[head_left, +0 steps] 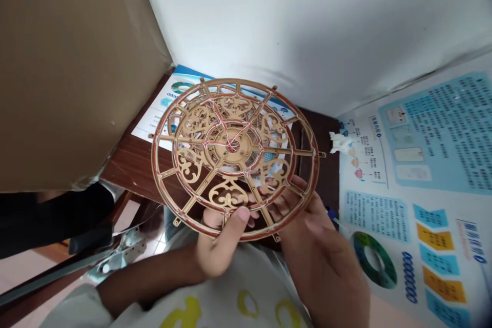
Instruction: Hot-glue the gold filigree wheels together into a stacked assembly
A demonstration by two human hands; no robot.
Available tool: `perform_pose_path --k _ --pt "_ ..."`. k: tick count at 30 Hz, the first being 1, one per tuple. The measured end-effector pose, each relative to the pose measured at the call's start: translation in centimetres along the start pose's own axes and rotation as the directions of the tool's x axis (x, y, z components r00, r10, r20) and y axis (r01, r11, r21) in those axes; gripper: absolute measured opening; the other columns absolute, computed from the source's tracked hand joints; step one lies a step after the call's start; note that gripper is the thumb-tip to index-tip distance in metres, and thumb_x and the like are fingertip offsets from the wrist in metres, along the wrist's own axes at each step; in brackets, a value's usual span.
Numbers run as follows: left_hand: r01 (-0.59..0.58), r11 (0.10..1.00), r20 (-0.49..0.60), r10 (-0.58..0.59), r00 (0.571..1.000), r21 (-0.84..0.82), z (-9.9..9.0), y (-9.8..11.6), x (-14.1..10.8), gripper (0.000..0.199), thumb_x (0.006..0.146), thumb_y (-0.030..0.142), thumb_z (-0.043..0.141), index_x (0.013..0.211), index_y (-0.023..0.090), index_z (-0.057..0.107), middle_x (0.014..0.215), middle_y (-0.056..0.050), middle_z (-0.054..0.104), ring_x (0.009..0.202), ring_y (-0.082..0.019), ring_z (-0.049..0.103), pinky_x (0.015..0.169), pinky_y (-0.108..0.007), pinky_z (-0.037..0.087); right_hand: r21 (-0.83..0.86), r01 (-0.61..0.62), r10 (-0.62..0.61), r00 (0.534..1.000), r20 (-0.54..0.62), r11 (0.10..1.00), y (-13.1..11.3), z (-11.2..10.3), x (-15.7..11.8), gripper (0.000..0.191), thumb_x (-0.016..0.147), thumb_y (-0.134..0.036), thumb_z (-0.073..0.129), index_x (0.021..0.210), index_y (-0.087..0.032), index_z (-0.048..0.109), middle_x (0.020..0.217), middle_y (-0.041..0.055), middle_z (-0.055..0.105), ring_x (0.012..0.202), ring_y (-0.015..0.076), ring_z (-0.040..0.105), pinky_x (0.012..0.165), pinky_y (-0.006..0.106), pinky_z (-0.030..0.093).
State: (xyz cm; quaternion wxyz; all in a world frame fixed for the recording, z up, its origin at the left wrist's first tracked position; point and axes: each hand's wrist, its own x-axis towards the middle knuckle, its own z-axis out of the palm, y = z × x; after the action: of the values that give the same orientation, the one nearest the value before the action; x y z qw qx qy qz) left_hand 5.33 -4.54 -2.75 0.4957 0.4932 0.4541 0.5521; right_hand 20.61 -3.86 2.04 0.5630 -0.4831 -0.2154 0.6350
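A round gold-coloured openwork frame (229, 147) is held tilted in front of me, with spokes, scroll ornaments and small tabs around its outer ring. Thin red and white wires (231, 139) run along its rings and spokes and meet near the central disc. My left hand (225, 238) grips the near rim, thumb on top and fingers beneath. At the near right, my right hand (307, 225) supports the rim, its fingers reaching under the openwork and partly visible through the gaps. More gold openwork shows through the far left part; I cannot tell whether it is a separate piece.
Beneath is a dark brown tabletop (128, 166) with a printed sheet (148, 118) on it. A brown panel (77, 72) rises at left, a white wall (292, 25) behind. At right are a small white object (340, 142) and a large printed poster (388, 210).
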Motion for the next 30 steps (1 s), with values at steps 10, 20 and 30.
perform_pose_path --k 10,20,30 --pt "0.155 0.948 -0.014 -0.165 0.986 -0.28 0.6 0.1 -0.5 0.029 0.11 0.046 0.065 0.105 0.022 0.08 0.094 -0.004 0.083 0.081 -0.021 0.079 0.078 -0.034 0.068 -0.009 0.108 -0.108 0.994 -0.032 0.994 1.1 -2.6 1.4 0.025 0.099 -0.05 0.075 0.087 -0.028 0.076 0.08 -0.0007 0.071 0.078 0.0211 0.071 0.094 0.042 0.066" --pt "-0.182 0.982 0.171 0.172 0.97 0.045 -0.8 -1.7 -1.2 0.041 0.111 0.021 0.058 0.151 0.028 0.062 0.129 -0.009 0.08 0.122 -0.028 0.078 0.111 -0.046 0.062 0.03 -0.03 0.03 0.999 -0.018 0.999 0.6 -0.5 1.1 0.031 0.094 -0.054 0.086 0.116 -0.033 0.08 0.112 0.0045 0.088 0.125 0.0341 0.078 0.117 0.055 0.056" --pt "-0.21 0.968 0.228 0.176 0.958 0.137 -0.9 -0.4 0.2 0.047 0.112 0.027 0.053 0.159 0.027 0.056 0.142 -0.013 0.075 0.141 -0.032 0.069 0.124 -0.054 0.054 0.04 -0.071 0.071 0.997 -0.008 0.997 1.1 -0.7 1.4 0.032 0.093 -0.055 0.084 0.117 -0.034 0.078 0.12 0.0051 0.086 0.121 0.0353 0.08 0.11 0.055 0.061"
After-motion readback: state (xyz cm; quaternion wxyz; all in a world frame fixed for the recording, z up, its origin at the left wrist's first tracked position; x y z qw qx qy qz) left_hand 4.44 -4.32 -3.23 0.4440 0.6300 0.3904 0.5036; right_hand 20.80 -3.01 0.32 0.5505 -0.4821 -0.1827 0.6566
